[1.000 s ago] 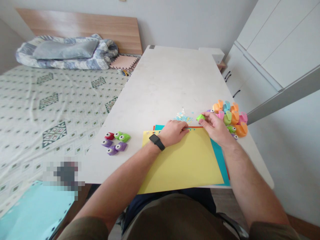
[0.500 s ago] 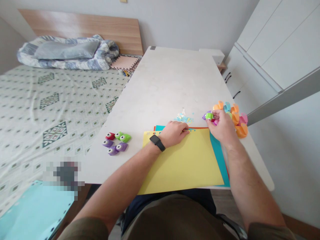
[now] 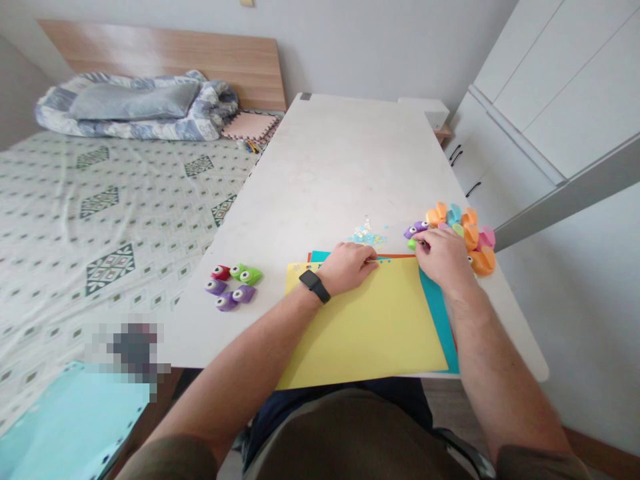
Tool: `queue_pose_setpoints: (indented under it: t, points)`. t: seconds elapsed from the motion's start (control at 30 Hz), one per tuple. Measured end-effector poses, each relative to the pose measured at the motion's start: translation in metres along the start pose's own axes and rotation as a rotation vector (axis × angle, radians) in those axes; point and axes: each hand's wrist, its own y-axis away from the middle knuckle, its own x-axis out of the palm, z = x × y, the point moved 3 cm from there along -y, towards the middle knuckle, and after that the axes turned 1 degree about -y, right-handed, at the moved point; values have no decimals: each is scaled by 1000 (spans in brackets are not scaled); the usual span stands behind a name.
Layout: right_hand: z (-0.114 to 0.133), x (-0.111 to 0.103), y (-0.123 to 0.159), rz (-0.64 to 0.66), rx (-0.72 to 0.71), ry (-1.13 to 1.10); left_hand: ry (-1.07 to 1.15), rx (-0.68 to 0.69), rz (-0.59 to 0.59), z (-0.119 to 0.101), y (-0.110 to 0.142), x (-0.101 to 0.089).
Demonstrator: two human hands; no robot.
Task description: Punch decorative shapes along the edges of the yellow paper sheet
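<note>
My left hand [image 3: 350,265], with a black watch on the wrist, rests curled on the far edge of a yellow sheet of paper [image 3: 365,327] and presses it down. Teal and red sheets peek out beneath it. My right hand [image 3: 440,257] is closed around a small green paper punch [image 3: 412,244] at the sheet's far right corner. A purple punch [image 3: 413,231] lies just beyond it. A heap of orange, pink, blue and green punches [image 3: 467,233] sits right behind my right hand.
The white table [image 3: 340,160] stretches away in front. Small paper cut-outs [image 3: 369,235] are scattered beyond the sheets. Several red, green and purple punches [image 3: 233,285] sit at the left. A bed [image 3: 100,200] lies on the left, white cabinets [image 3: 540,87] on the right.
My right hand carried the green punch out to the heap on the right, then brought it back down to the sheet's far right corner. My left hand stayed still.
</note>
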Motion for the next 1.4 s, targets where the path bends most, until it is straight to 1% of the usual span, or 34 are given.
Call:
queue_pose_setpoints:
  t: [0.17, 0.3, 0.37, 0.43, 0.57, 0.73, 0.83, 0.9, 0.97, 1.07, 1.13, 1.2, 1.27, 1.33, 1.4]
  points:
    - [2, -2, -1, -61, 26, 72, -1, 11, -7, 0, 0, 0]
    - [15, -7, -2, -129, -5, -17, -4, 5, -12, -1, 1, 0]
    - [24, -9, -2, -120, -55, -81, 4, 6, -25, 0, 1, 0]
    - [33, -10, -1, -68, -113, -137, 16, 22, -38, 0, 1, -1]
    - [41, -7, 4, 114, -201, -198, 55, 35, -43, 0, 0, -1]
    - [40, -2, 7, 247, -201, -223, 43, 22, -35, -3, -1, -4]
    - [39, 0, 7, 299, -188, -244, -30, 20, -63, -6, 7, -19]
    - [39, 0, 7, 302, -180, -258, -100, -6, -106, -4, 20, -38]
    - [40, -2, 7, 290, -185, -266, -155, -66, -132, 1, 40, -61]
    - [42, -4, 7, 260, -210, -261, -250, -204, -142, 17, 80, -94]
    - [43, -4, 8, 248, -225, -254, -324, -312, -142, 30, 110, -111]
    - [43, -2, 8, 245, -235, -250, -399, -417, -136, 43, 138, -121]
    - [44, -2, 9, 248, -245, -245, -461, -489, -106, 53, 160, -125]
    - [44, -1, 9, 247, -250, -237, -498, -548, -100, 60, 175, -126]
    - [45, -2, 10, 245, -251, -228, -507, -576, -92, 62, 182, -124]
